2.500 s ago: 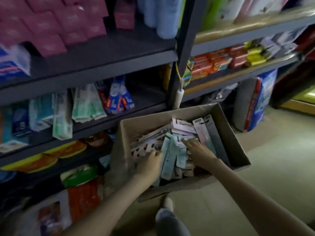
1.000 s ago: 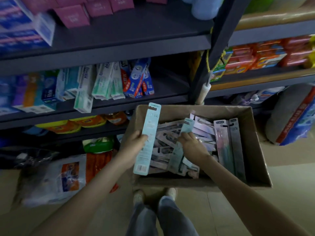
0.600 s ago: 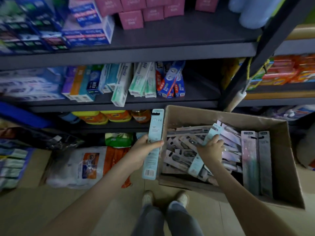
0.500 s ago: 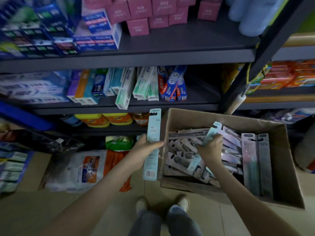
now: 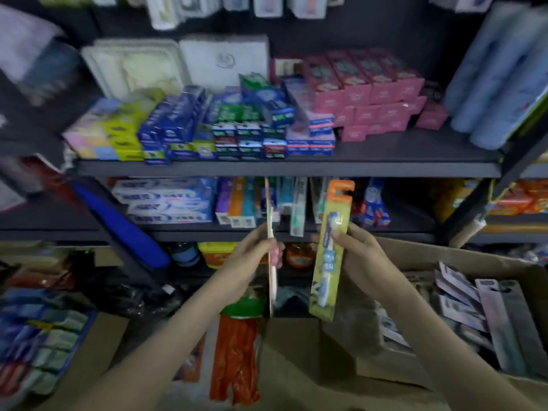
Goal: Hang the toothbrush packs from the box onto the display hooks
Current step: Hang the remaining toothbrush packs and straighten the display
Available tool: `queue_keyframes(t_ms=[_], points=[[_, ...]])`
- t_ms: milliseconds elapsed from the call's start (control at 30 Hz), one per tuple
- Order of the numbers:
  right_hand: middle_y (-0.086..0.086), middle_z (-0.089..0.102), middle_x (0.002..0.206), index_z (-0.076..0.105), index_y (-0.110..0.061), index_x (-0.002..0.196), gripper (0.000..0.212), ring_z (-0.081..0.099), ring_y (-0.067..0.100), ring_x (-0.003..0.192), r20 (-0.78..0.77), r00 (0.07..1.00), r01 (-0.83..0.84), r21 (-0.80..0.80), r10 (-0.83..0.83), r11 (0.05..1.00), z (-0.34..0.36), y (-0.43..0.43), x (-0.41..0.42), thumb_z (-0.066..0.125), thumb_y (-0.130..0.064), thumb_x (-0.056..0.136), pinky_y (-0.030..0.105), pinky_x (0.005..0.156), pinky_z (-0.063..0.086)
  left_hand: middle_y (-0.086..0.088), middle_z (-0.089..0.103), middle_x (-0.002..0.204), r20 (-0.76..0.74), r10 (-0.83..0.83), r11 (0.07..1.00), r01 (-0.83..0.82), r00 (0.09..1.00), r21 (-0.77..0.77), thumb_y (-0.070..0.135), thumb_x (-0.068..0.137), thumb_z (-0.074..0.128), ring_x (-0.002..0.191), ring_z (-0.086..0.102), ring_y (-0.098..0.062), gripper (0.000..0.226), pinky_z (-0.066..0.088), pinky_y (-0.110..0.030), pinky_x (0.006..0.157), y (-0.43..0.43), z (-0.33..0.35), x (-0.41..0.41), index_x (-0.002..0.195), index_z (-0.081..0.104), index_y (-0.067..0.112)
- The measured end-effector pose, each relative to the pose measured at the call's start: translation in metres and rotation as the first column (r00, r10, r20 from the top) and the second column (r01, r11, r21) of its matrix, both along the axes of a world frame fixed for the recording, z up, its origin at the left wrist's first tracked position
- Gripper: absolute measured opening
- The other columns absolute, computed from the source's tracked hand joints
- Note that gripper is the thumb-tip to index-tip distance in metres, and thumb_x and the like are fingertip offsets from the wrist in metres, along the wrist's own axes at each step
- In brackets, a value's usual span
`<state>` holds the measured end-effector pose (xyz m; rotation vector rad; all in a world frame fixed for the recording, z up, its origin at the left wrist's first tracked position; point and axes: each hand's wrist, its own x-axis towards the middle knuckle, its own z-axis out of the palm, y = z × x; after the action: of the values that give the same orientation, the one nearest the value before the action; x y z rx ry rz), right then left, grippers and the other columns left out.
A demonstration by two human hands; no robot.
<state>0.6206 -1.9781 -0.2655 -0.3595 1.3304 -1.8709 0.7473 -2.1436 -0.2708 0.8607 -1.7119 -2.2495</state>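
Raised from box (image 5: 430,256), left hand (image 5: 252,253) grips pink pack (image 5: 272,280), right hand (image 5: 360,247) orange pack (image 5: 330,250), both upright, hung packs (image 5: 267,7) at 12 o'clock.

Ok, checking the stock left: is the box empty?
Not empty: several toothbrush packs lie inside the box, at lower right.

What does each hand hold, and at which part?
Left hand grips a pink toothbrush pack near its middle; right hand grips a yellow-orange toothbrush pack at mid-length.
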Motion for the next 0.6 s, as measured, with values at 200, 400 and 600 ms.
queue_keyframes(t_ms=[200,400,600], points=[[0.007,0.069,0.107,0.058,-0.012,0.123,0.027,0.066,0.025,0.099,-0.07,0.997,-0.022,0.072,0.027,0.997,0.059,-0.127,0.058,0.046,-0.019,0.099,0.045,0.09,0.053,-0.014,0.06,0.092,-0.035,0.045,0.987,-0.05,0.998,-0.153,0.013,0.102,0.042,0.086,0.056,-0.025,0.015,0.051,-0.037,0.083,-0.107,0.059,0.065,0.102,0.057,0.011],[0.005,0.066,0.093,0.058,-0.016,0.114,0.022,0.066,0.015,0.071,-0.389,0.915,-0.107,0.017,0.105,0.994,0.148,-0.212,0.077,0.055,-0.025,0.095,0.03,0.062,0.056,-0.01,0.072,0.084,-0.239,0.121,0.956,-0.178,0.964,-0.233,0.013,0.099,0.046,0.069,0.069,-0.017,0.016,0.06,-0.031,0.067,-0.187,0.148,0.086,0.101,0.061,0.007],[0.007,0.06,0.092,0.046,-0.011,0.104,0.025,0.063,0.018,0.075,-0.805,0.593,-0.039,-0.076,-0.038,0.996,0.263,-0.289,0.058,0.058,-0.031,0.093,0.035,0.067,0.054,-0.001,0.073,0.083,-0.382,0.271,0.814,-0.422,0.884,-0.4,0.04,0.096,0.053,0.077,0.067,-0.013,0.033,0.056,-0.034,0.083,-0.259,0.242,0.085,0.106,0.063,0.01]])
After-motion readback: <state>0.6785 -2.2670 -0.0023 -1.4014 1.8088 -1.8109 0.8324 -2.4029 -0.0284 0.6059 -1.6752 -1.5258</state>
